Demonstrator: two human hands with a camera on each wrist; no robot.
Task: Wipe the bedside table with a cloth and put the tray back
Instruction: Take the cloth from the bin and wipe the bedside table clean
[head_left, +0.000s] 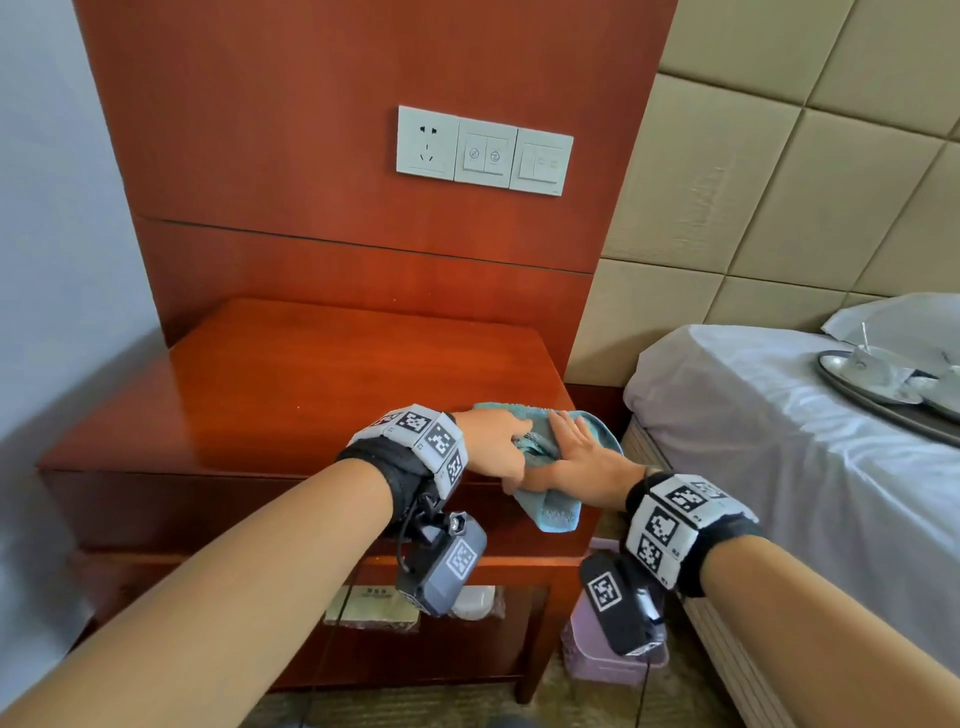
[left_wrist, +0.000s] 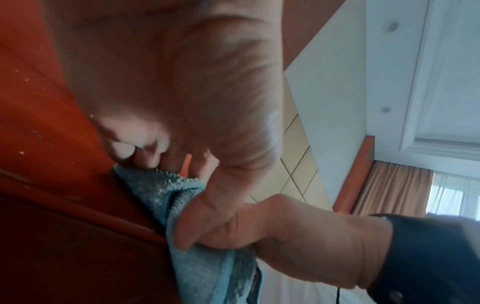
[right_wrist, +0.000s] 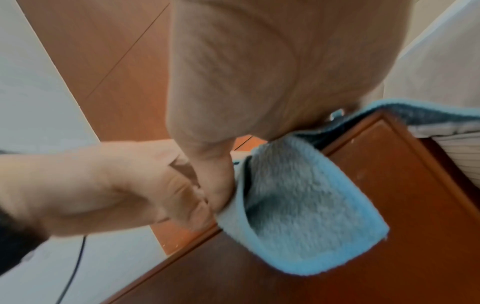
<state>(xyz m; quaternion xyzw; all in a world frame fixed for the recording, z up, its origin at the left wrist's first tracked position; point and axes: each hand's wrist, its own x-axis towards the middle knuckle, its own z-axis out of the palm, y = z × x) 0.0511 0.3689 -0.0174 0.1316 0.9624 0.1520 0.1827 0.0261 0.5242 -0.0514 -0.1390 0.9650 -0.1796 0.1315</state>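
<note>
We ready the cloth (head_left: 545, 512) at the surface's (head_left: 291, 395) front right corner

Left hand (head_left: 493, 449) fingers curl into its folds; right hand (head_left: 582, 452) lies flat, fingers straight, pinning it; tray (head_left: 883, 402) waits on the bed (head_left: 769, 441).

Bedside table (head_left: 291, 384) is showing reddish wood under a glossy varnish, reflecting light across its smooth top; pale specks are sitting on the finish in the left wrist view; wall panel (head_left: 363, 156) behind is looking like the same wood, slightly less shiny; cloth (right_wrist: 306, 205) is presenting as light blue terry or microfibre, fuzzy and matt, with a looped pile and a smoother hemmed edge; tray (head_left: 883, 400) on the bed is gleaming like polished metal; bedsheet (head_left: 779, 441) is appearing as white woven cloth, matt and creased; headboard (head_left: 779, 182) is looking padded, beige, faintly textured, leather or fabric unclear; switch plates (head_left: 483, 150) are reading as smooth white plastic.
</note>
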